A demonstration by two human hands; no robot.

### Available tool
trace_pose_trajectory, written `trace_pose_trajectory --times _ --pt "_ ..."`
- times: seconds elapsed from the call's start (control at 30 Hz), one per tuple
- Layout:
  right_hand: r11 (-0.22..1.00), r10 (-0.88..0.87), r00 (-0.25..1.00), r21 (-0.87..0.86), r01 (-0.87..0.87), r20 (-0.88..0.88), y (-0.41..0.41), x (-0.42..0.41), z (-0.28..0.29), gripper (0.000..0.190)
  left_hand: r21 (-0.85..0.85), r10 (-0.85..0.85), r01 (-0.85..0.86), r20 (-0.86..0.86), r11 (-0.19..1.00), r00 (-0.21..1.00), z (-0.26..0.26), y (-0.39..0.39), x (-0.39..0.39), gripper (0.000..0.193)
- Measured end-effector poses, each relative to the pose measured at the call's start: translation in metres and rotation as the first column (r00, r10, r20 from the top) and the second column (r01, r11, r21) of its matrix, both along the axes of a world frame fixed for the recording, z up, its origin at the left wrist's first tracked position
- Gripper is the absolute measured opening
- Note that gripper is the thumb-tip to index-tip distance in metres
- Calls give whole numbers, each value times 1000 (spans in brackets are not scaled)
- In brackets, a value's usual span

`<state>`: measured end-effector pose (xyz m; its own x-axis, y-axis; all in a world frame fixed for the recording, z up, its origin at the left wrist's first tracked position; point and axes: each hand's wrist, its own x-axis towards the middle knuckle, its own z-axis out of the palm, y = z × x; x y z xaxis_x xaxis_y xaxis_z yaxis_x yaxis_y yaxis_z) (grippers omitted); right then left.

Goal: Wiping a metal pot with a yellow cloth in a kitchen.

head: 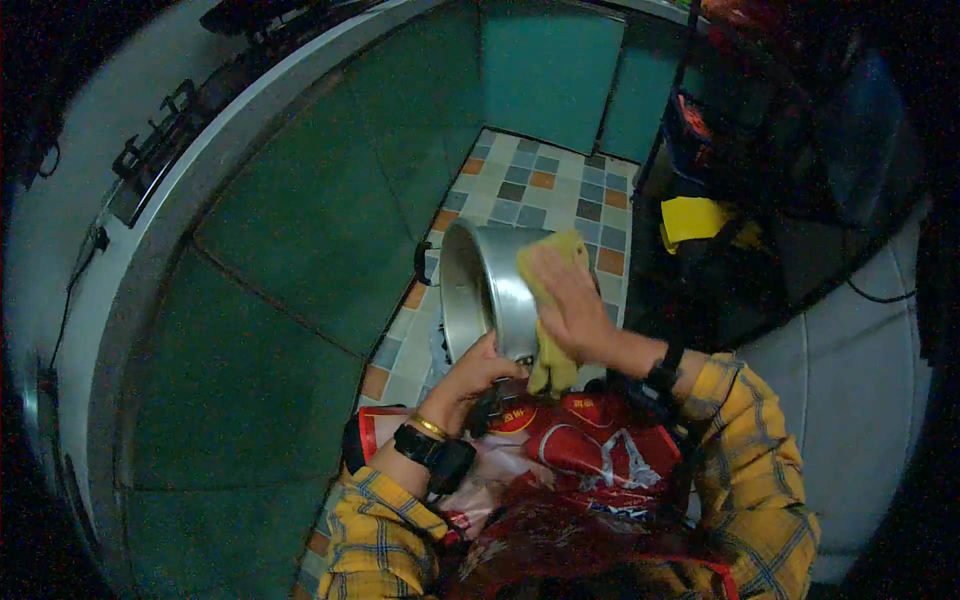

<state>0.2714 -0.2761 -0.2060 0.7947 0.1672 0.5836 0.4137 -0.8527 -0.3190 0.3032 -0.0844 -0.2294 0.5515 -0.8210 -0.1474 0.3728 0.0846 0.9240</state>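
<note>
A large silvery metal pot (510, 281) is tipped on its side before me, its open mouth facing left. One dark loop handle (424, 264) sticks out at the far side of the rim. My left hand (480, 371) grips the pot at its near side, thumb up by the rim. Flat against the outer wall, my right hand (570, 307) presses a yellow cloth (555, 367), part of which hangs down below the palm. The pot's base is mostly hidden behind that hand and the cloth. A red and white printed apron (577, 457) covers my lap beneath the pot.
Checkered floor tiles (525, 172) run between green cabinet panels (300, 247) at left and a dark area at right. A stove (161, 142) sits on the left counter (247, 82). Something bright yellow (690, 219) lies at right, near a pale panel (832, 382).
</note>
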Motion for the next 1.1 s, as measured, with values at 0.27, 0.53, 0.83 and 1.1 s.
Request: trace_pose_trajectory --times 0.27,0.53,0.83,1.1 --pt "924 309 936 -181 -337 -168 -5 -40 -22 72 51 -7 4 59 999 998 8 7 9 56" --pt "986 29 990 169 -6 -135 -34 33 1 41 313 -25 -10 108 950 994 18 14 4 56" --pt "532 386 853 840 104 -351 -94 95 -68 32 282 248 -246 31 927 968 55 -4 -37 55" --pt "46 516 850 994 98 -108 -85 94 -78 24 39 422 -421 2 906 907 91 -44 -11 43"
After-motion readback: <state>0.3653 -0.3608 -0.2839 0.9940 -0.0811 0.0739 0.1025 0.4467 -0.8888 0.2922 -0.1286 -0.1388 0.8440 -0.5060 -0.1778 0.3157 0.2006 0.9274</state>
